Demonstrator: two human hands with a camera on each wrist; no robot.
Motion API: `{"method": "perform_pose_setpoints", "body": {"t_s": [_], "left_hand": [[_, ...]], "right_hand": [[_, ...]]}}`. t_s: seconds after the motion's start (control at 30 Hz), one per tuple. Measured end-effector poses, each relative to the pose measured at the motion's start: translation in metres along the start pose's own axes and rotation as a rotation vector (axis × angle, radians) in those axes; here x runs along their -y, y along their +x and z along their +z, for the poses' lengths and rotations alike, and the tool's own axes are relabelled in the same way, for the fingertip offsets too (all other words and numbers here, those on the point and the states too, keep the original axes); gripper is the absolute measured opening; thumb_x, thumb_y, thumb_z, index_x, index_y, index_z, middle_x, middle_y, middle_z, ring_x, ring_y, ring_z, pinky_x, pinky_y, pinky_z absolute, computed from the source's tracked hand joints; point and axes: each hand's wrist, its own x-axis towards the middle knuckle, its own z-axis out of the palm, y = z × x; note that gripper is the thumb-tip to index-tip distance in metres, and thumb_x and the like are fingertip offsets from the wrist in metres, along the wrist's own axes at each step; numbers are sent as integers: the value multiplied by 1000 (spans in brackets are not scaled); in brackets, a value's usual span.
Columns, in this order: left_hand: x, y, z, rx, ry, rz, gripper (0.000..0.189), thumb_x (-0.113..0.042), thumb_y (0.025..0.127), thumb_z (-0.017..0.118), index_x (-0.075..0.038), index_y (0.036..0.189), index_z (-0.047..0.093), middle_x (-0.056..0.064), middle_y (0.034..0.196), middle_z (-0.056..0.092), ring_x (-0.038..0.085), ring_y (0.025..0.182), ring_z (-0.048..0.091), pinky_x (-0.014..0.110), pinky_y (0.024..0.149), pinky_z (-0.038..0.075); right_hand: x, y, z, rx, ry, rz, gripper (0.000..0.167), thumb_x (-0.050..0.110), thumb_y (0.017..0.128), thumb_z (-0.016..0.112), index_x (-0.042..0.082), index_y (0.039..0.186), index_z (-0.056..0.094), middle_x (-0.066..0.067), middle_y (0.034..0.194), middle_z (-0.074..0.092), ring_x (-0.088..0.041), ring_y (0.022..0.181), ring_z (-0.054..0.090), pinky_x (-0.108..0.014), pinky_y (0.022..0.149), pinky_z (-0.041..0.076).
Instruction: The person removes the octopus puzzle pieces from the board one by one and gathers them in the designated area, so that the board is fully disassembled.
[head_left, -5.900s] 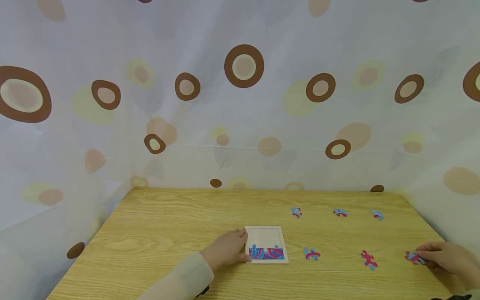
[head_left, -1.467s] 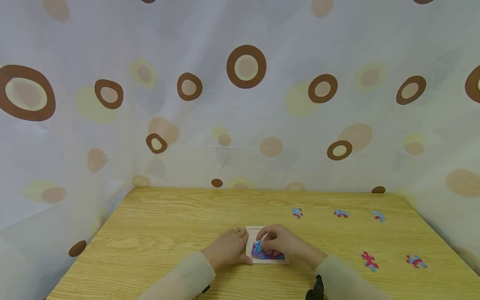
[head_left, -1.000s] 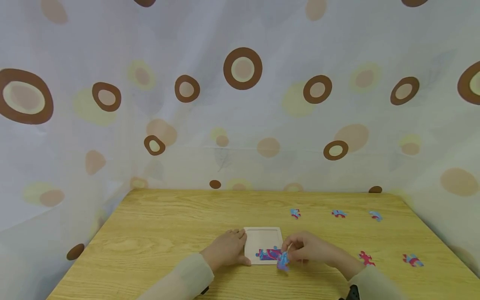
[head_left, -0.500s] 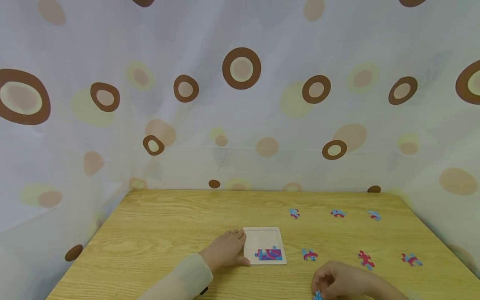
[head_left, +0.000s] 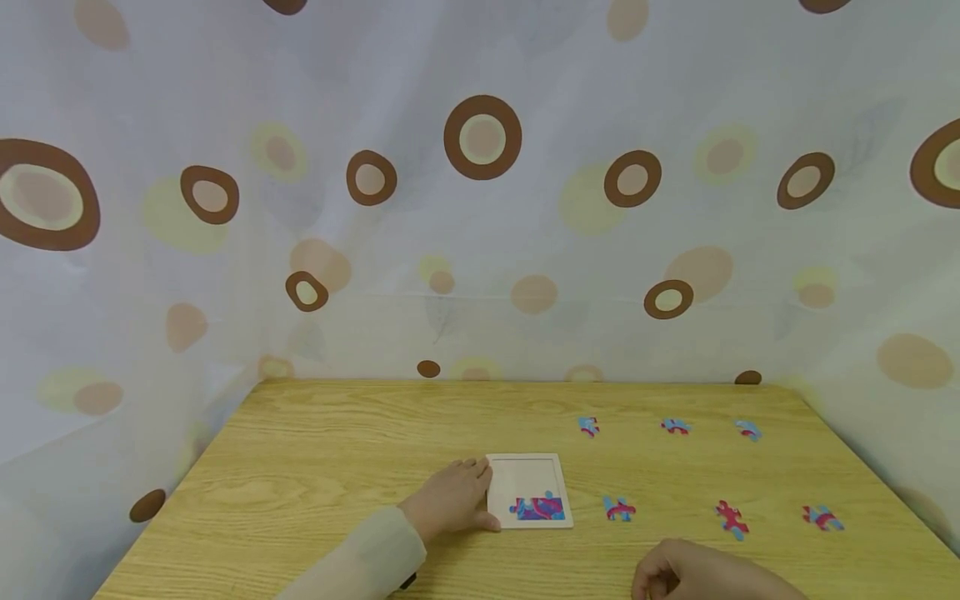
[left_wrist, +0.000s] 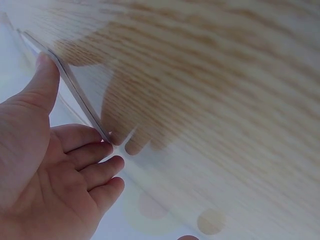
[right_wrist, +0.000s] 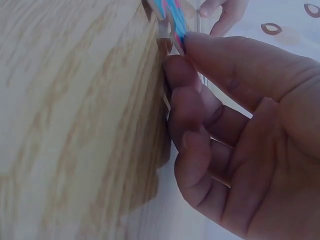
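A square white puzzle tray [head_left: 521, 477] lies near the middle of the wooden table. Several joined blue and pink puzzle pieces [head_left: 540, 509] fill its near right part. My left hand [head_left: 450, 500] rests along the tray's left edge; in the left wrist view, the thumb of my left hand [left_wrist: 65, 165] lies on that edge with the index fingertip at its far end. My right hand [head_left: 697, 571] is low at the table's near side, partly cut off. In the right wrist view, thumb and forefinger of my right hand [right_wrist: 230, 115] pinch a blue and pink puzzle piece [right_wrist: 174, 20].
Loose pieces sit right of the tray in two rows: a far row with a blue and red piece [head_left: 589, 427], and a nearer row with a blue and red piece [head_left: 619, 508] and a mostly red piece [head_left: 731, 520]. A patterned curtain [head_left: 480, 250] encloses the table.
My right hand has lifted the leftmost puzzle piece out of the tray and carried it right and toward the near side. My left hand has stayed at the tray.
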Motion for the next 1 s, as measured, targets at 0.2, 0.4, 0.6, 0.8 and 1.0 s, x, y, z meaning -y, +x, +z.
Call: {"method": "perform_pose_setpoints", "body": {"t_s": [0.2, 0.4, 0.6, 0.8, 1.0], "left_hand": [[0, -1, 1, -5, 6, 2, 79, -59, 83, 53, -2, 135, 45, 10, 139, 42, 22, 126, 40, 30, 104, 31], [1, -1, 1, 3, -7, -5, 78, -59, 83, 52, -2, 136, 44, 9, 140, 41, 22, 127, 39, 30, 104, 30], [1, 0, 2, 11, -14, -4, 78, -59, 84, 51, -3, 137, 42, 9, 141, 39, 21, 128, 37, 30, 105, 28], [2, 2, 3, 12, 0, -4, 79, -59, 84, 50, -2, 137, 42, 9, 140, 40, 21, 128, 37, 30, 105, 29], [1, 2, 1, 11, -11, -10, 79, -59, 83, 52, -2, 137, 42, 9, 140, 40, 21, 128, 37, 31, 105, 29]], "right_hand": [[1, 0, 0, 1, -13, -2, 11, 10, 85, 64, 0, 87, 67, 7, 67, 57, -1, 60, 48, -15, 53, 40], [2, 4, -6, 0, -67, -35, 16, -3, 84, 54, 4, 90, 67, 9, 67, 54, 0, 58, 46, -14, 51, 39], [6, 20, -21, -21, -166, -143, 12, 1, 85, 58, -2, 96, 63, 9, 72, 53, 1, 60, 46, -16, 51, 40], [14, 42, -29, -129, -207, -110, 19, 3, 86, 59, -5, 103, 59, 0, 75, 57, -5, 58, 49, -18, 49, 41], [25, 69, -27, -202, -266, -63, 22, 5, 86, 61, -4, 106, 59, -4, 76, 57, -9, 57, 48, -20, 48, 39]]}}
